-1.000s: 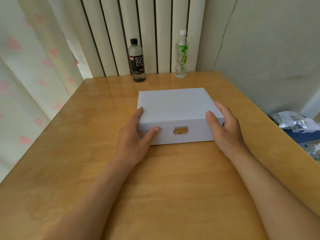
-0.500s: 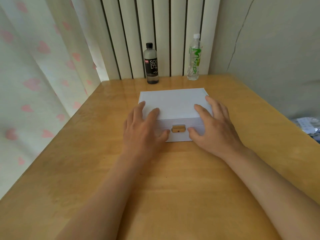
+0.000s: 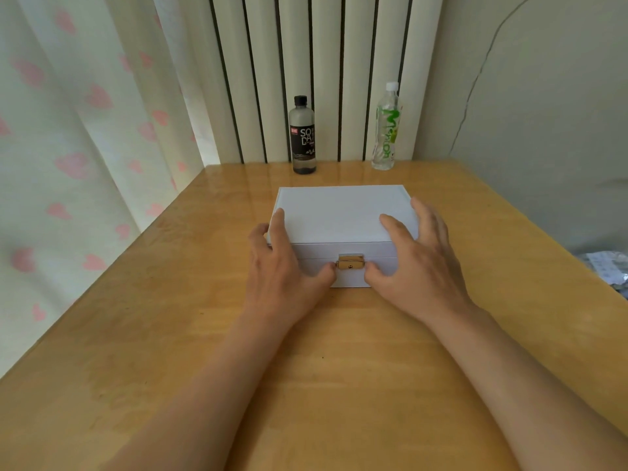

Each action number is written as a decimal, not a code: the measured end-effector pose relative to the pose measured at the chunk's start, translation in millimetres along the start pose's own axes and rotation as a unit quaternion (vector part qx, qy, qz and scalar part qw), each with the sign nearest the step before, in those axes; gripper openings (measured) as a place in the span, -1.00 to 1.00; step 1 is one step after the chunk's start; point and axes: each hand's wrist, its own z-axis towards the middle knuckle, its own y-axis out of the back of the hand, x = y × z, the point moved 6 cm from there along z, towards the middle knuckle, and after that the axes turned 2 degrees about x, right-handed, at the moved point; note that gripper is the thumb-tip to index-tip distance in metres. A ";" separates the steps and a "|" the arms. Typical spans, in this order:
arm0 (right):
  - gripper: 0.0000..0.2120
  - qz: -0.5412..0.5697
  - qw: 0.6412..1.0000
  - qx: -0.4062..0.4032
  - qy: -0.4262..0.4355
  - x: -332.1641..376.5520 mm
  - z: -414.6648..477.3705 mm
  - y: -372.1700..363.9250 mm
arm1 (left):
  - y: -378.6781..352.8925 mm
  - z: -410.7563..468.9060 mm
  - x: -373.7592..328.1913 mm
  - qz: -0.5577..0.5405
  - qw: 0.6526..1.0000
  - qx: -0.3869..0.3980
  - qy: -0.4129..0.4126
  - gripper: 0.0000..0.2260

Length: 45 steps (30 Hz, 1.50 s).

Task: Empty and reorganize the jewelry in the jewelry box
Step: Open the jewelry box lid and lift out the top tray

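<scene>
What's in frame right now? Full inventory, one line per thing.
jewelry box: 1, pale white, lid down, middle of the table
clasp: 1, gold, centre of the box front
table: 1, light wood, fills the lower frame
dark bottle: 1, black cap and label, far table edge, behind the box to the left
clear bottle: 1, white cap, green lettering, far edge to the right
curtain: 1, white with pink hearts, left
packets: count unclear, silvery, blurred, past the table's right edge
left hand: 1, on the box's front left corner, thumb beside the clasp
right hand: 1, fingers spread over the lid's right side, thumb beside the clasp
</scene>
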 end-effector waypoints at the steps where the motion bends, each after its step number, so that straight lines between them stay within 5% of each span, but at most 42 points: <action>1: -0.29 -0.002 1.000 -0.002 0.000 0.1 -0.1 -0.5 | -0.5 -0.4 0.0 0.000 1.000 -0.001 0.003 0.01; 8: -0.27 -0.003 0.999 -0.021 -0.028 -0.8 -1.8 -1.2 | -0.2 -1.9 -3.8 0.001 1.000 -0.017 0.004 0.11; 15: 0.09 0.032 0.991 -0.020 -0.129 -11.8 -9.9 -2.1 | 1.1 -3.8 -5.9 -0.003 0.999 -0.030 0.011 0.16; 27: 0.05 0.113 0.987 -0.063 -0.092 -8.6 -7.3 -1.2 | 9.4 -1.7 -11.6 0.047 0.996 -0.071 -0.011 0.10; 34: -0.03 0.176 0.978 -0.112 -0.028 -5.4 -6.6 11.5 | 12.7 -1.7 -16.2 -0.051 0.991 -0.068 -0.099 0.00; 36: -0.17 0.272 0.951 -0.142 -0.025 -12.0 -4.9 21.0 | 17.7 -0.1 -12.9 -0.110 0.986 -0.074 -0.104 -0.09; 40: -0.46 0.552 0.810 -0.168 -0.107 -25.6 -0.5 29.6 | 23.5 9.6 4.2 -0.287 0.955 -0.064 -0.036 -0.26; 45: -0.60 0.605 0.769 -0.154 -0.134 -39.1 5.8 22.9 | 28.6 14.8 5.3 -0.336 0.940 -0.045 -0.039 -0.54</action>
